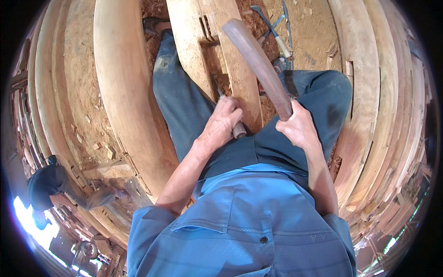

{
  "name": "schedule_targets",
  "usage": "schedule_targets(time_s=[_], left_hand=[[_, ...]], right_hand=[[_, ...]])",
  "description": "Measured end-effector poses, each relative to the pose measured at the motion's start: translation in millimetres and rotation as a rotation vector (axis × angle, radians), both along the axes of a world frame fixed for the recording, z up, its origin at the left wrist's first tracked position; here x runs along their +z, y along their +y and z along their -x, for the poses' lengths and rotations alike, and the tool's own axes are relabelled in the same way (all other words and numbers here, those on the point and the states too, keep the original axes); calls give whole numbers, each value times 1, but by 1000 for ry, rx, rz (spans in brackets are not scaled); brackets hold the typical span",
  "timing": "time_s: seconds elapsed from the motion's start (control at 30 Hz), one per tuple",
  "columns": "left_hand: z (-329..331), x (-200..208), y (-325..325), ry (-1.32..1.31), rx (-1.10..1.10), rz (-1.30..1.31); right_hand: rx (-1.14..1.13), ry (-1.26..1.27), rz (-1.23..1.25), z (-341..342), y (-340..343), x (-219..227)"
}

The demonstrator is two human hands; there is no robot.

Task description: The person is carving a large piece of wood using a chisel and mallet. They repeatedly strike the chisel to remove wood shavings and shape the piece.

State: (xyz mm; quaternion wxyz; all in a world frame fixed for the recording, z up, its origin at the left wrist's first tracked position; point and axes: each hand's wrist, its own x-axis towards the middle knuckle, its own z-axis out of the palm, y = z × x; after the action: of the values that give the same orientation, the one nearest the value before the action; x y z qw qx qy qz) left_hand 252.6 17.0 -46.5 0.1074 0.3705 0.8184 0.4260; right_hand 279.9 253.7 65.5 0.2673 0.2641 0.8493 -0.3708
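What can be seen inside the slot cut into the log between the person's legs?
Inside the slot, rough reddish-brown material shows, perhaps wood chips. The left hand, gripping a chisel, hides the near end, so whatever lies there cannot be seen.

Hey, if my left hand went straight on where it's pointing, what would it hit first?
Likely the pale timber between your legs, near its cut slot. The chisel-like tool in your left hand points that way, so it would get there first. Depth is unclear; it may already touch.
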Motion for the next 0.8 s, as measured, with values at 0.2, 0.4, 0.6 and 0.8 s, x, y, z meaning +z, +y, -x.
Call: schedule_targets(time_s=[0.2,0.4,0.6,0.8], left_hand=[[45,22,-4,-255,727,-326],[142,12,10,-227,818,-442],[67,11,2,-648,730,-632],[94,27,-13,-395,658,-1026]], right_hand=[[-123,-26,68,-19,12,-5],[-117,80,129,6,4,14],[-86,61,118,5,8,16],[-92,-39,57,-4,13,18]])
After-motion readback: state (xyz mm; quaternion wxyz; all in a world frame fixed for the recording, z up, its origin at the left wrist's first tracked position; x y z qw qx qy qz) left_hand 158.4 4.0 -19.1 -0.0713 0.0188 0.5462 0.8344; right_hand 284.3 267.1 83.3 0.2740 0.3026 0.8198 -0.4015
